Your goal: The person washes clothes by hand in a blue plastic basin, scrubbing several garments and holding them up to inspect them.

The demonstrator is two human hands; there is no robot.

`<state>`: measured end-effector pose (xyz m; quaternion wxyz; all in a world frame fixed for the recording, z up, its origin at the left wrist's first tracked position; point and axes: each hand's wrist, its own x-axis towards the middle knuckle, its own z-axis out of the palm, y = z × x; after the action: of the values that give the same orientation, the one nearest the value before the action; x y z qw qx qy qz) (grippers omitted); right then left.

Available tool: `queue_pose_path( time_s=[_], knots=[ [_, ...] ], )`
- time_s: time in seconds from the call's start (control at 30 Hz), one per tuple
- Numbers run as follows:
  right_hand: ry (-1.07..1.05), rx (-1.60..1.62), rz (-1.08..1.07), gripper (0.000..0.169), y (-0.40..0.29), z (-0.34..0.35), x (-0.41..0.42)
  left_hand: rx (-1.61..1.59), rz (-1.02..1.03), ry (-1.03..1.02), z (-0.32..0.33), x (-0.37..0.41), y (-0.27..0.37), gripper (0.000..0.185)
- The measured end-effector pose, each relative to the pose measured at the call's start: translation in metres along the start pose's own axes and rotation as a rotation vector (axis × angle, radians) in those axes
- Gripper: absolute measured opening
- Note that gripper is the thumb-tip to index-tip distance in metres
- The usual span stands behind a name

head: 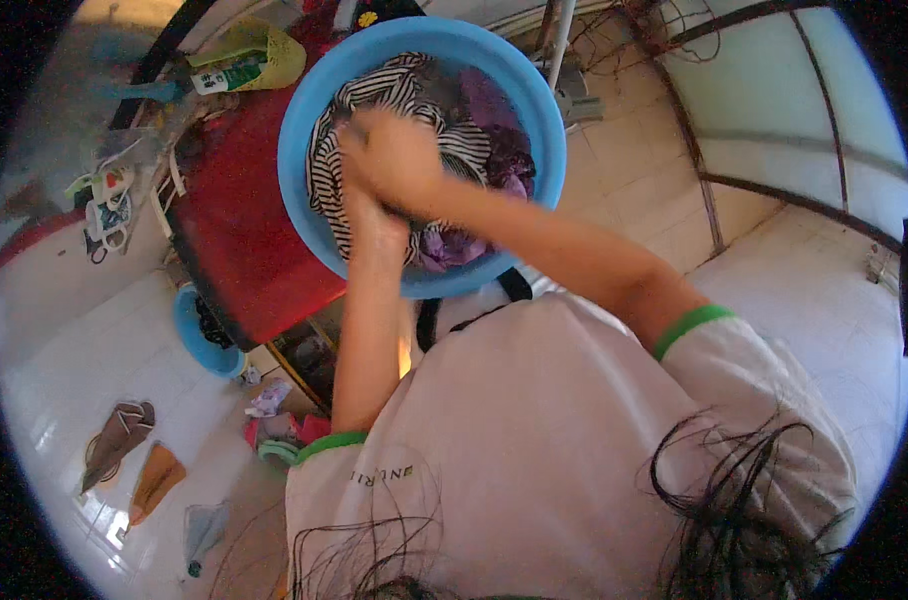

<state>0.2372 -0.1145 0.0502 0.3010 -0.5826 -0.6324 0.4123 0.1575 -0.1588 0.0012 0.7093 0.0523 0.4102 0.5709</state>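
Observation:
A light-blue plastic basin stands in front of me with wet-looking laundry in it. Black-and-white striped cloth bunches up around both hands in its left half. My right hand, blurred, is closed in a fist over the stripes and crosses above the left. Just below it, my left hand presses against the same cloth, its fingers mostly hidden by the right hand. Purple cloth, partly dark and lacy, lies along the basin's right side and near edge.
Beneath the basin's left side is a red tabletop, with a yellow container at its back. A second blue basin sits low at the left. Small cloths hang or lie lower left. Glass panels stand at right.

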Motion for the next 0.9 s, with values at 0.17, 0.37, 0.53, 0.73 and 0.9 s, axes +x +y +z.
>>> queue_pose_path(
  time_s=[0.17, 0.37, 0.53, 0.73, 0.9],
  knots=[
    [0.356, 0.067, -0.142, 0.028, 0.004, -0.002, -0.013, -0.025, -0.043, 0.112, 0.055, -0.015, 0.014, 0.034],
    [0.120, 0.006, 0.199, 0.029, 0.014, -0.013, 0.031, 0.019, -0.079, 0.273, 0.056, -0.014, 0.002, 0.038],
    [-0.175, 0.296, -0.041, 0.023, -0.014, -0.030, -0.028, -0.256, -0.222, -0.566, 0.001, 0.005, 0.018, 0.048],
    [0.210, 0.043, 0.189, 0.031, 0.034, -0.009, 0.038, 0.043, -0.077, 0.232, 0.056, -0.007, 0.005, 0.036],
    [0.208, -0.020, -0.398, 0.026, -0.015, -0.010, -0.038, -0.175, -0.079, -0.424, -0.010, 0.017, 0.005, 0.031]
  ],
)
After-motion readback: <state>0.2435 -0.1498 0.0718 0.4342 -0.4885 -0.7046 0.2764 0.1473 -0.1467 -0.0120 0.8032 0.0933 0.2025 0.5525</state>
